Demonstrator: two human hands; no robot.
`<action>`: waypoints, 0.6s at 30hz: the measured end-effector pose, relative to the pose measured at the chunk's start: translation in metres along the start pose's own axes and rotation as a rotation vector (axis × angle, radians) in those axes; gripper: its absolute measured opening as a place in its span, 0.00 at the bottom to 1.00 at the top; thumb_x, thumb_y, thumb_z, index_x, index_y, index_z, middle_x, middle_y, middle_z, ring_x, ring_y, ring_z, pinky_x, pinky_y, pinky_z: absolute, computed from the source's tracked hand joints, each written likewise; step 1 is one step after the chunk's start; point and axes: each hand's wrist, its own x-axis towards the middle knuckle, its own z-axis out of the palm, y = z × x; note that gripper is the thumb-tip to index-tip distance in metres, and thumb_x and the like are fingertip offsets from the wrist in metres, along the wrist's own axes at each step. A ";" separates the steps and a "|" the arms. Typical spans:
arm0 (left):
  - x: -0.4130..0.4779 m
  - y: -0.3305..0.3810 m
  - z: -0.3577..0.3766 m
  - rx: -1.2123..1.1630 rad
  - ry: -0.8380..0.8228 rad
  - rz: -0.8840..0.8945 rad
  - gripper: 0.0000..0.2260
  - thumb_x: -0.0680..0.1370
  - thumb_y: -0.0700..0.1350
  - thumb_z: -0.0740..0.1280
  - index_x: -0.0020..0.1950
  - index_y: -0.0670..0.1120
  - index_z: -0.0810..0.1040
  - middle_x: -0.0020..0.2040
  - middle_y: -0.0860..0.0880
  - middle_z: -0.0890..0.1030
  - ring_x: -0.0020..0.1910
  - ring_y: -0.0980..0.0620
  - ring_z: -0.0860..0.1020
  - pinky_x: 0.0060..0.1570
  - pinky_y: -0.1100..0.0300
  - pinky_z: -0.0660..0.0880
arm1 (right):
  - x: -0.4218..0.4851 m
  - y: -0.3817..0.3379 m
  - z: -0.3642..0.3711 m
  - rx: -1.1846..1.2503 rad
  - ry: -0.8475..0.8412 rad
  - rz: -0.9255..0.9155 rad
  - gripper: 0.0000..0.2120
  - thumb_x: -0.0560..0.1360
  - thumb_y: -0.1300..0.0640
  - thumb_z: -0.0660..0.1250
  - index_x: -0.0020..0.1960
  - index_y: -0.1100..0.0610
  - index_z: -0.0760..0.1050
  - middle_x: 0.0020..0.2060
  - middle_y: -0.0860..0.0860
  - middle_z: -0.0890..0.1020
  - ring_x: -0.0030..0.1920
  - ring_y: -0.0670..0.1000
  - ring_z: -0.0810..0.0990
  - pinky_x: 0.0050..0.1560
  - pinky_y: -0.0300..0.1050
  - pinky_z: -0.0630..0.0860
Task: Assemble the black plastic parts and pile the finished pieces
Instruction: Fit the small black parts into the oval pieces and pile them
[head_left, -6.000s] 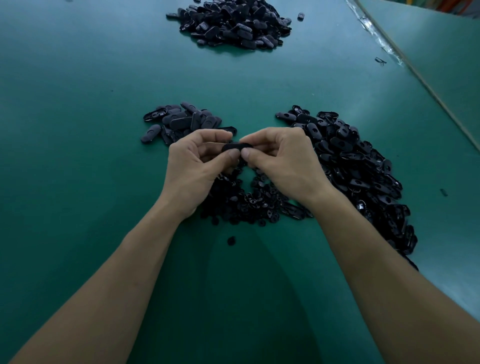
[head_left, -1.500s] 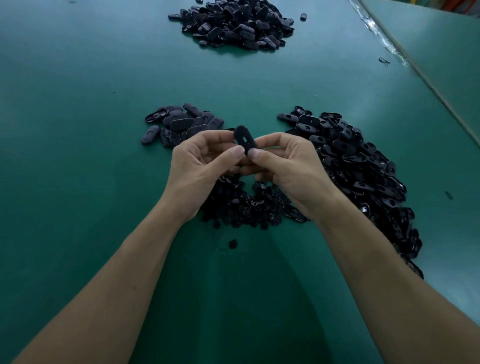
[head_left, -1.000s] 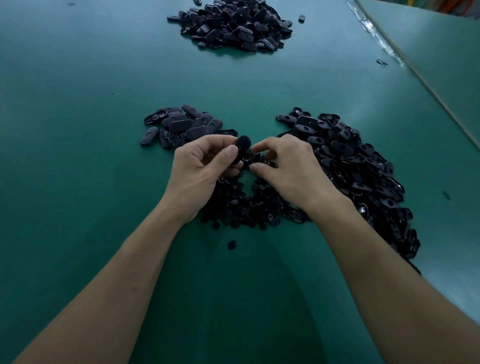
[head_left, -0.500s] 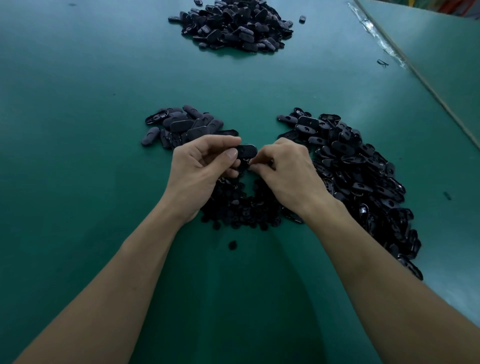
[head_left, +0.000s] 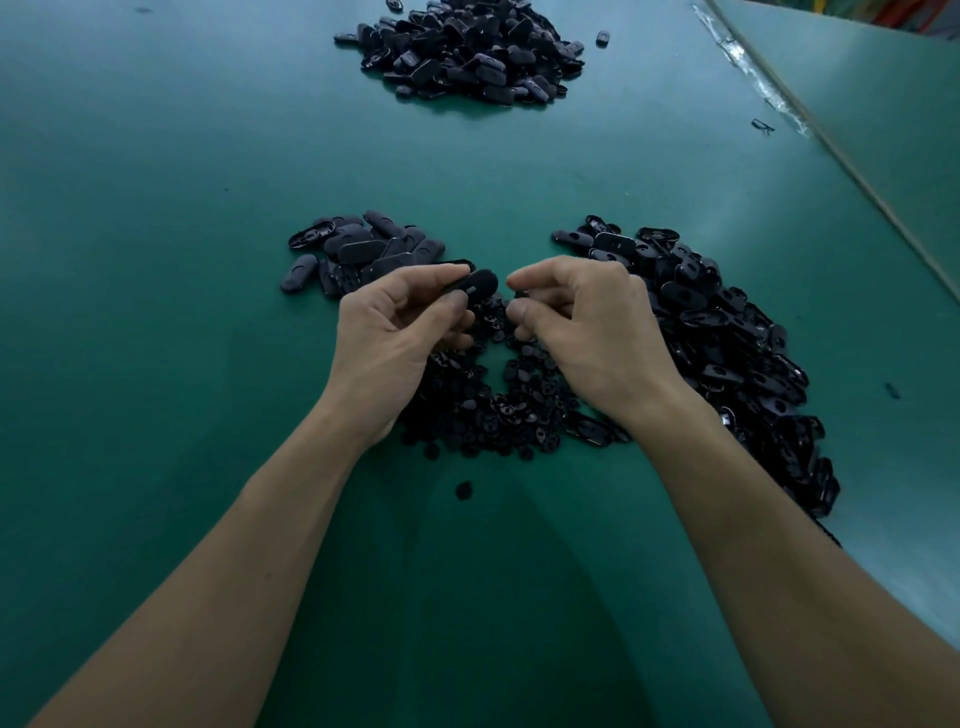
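Note:
My left hand pinches a black oval plastic piece between thumb and fingers, held just above a heap of small black inserts. My right hand hovers a short gap to the right of that piece, its thumb and forefinger curled and slightly apart. Whether a small insert sits between them is hidden against the dark heap. A pile of smooth oval shells lies behind my left hand. A larger pile of oval parts with holes runs along beside my right forearm.
A big heap of black pieces lies at the far end of the green table. One loose insert sits between my forearms. A taped seam runs along the table's right side, with small stray bits near it.
My right hand has drawn back from the oval piece, which now stays in my left hand alone. Half a second ago both hands met on it.

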 end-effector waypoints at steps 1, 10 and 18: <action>0.000 0.000 0.000 -0.001 0.007 -0.004 0.09 0.79 0.33 0.68 0.53 0.45 0.82 0.42 0.51 0.86 0.39 0.56 0.83 0.40 0.64 0.79 | -0.001 -0.001 -0.001 0.018 -0.007 -0.004 0.07 0.77 0.62 0.72 0.54 0.55 0.83 0.37 0.45 0.84 0.37 0.39 0.84 0.43 0.31 0.79; -0.002 0.001 0.000 0.040 -0.034 -0.012 0.08 0.78 0.33 0.69 0.53 0.43 0.82 0.39 0.50 0.84 0.38 0.53 0.83 0.41 0.61 0.81 | -0.002 -0.014 -0.007 0.034 0.027 -0.076 0.05 0.77 0.59 0.72 0.50 0.51 0.85 0.38 0.41 0.84 0.40 0.39 0.82 0.45 0.31 0.76; -0.003 0.003 0.002 0.085 -0.050 -0.001 0.09 0.77 0.31 0.69 0.52 0.43 0.81 0.37 0.51 0.85 0.36 0.55 0.82 0.39 0.64 0.79 | -0.003 -0.017 0.002 -0.006 0.070 -0.060 0.08 0.76 0.59 0.72 0.55 0.51 0.81 0.36 0.43 0.82 0.41 0.40 0.81 0.44 0.30 0.76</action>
